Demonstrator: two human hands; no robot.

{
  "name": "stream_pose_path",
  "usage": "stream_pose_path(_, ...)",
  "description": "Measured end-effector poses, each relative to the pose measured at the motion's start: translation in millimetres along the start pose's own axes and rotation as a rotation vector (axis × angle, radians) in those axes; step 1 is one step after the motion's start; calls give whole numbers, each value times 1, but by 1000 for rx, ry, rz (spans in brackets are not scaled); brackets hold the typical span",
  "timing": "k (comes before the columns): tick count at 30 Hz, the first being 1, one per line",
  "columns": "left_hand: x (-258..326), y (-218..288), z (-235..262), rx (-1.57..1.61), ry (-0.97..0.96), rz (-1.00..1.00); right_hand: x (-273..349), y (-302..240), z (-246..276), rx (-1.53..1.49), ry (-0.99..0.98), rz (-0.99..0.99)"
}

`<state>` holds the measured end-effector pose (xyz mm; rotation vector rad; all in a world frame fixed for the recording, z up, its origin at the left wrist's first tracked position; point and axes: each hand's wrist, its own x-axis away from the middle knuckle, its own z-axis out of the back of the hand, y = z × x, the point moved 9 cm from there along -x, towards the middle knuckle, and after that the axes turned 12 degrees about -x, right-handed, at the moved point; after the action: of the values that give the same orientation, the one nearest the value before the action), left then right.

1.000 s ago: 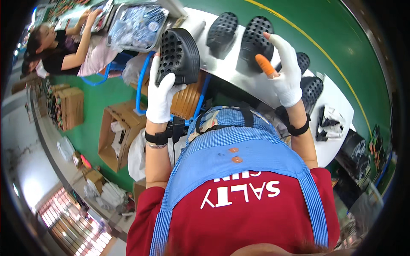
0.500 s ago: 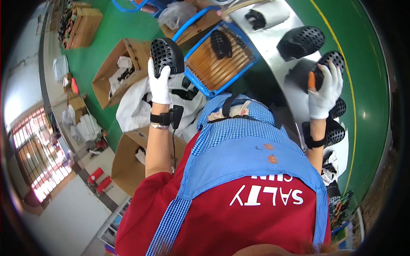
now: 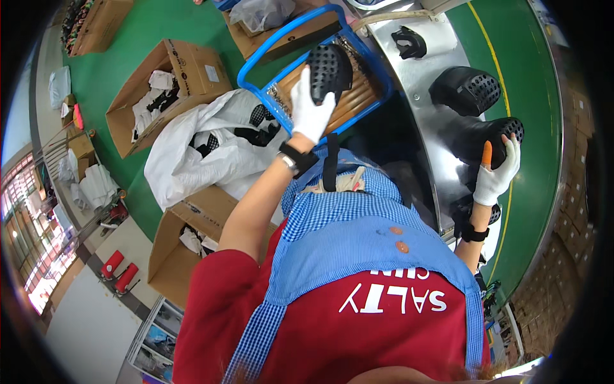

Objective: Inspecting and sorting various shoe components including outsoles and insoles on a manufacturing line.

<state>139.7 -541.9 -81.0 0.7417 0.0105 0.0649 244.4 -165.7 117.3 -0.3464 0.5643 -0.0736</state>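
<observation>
My left hand (image 3: 311, 107), in a white glove, grips a black clog (image 3: 330, 69) with round holes. It is over a blue-framed rack (image 3: 382, 75) with brown slats. My right hand (image 3: 499, 176), gloved too and with an orange cover on the thumb, has its fingers on the toe of another black clog (image 3: 472, 139) at the metal table (image 3: 419, 128). Just beyond that one lies a similar black clog (image 3: 465, 91). The palm side of my right hand is partly hidden.
A black piece with a white roll (image 3: 441, 41) lies at the table's far end. To the left are a white sack (image 3: 176, 166) with black pieces, an open carton (image 3: 153, 128), and a nearer carton (image 3: 169, 256). A yellow line (image 3: 489, 45) runs along the green floor.
My left hand has moved right with the black clog, from above the sack to over the slatted rack. My right hand has shifted slightly toward me and sits at a clog's toe.
</observation>
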Motion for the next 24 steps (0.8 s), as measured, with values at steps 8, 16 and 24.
stream_pose_path(8,-18,-9,-83,-221,-216,219,-2,-8,2,39,-7,-12)
stream_pose_path(16,-15,-9,-80,-425,-193,167,1,0,14,4,-18,-54)
stream_pose_path(24,-19,-8,-83,-617,-300,108,10,6,13,57,49,-135)
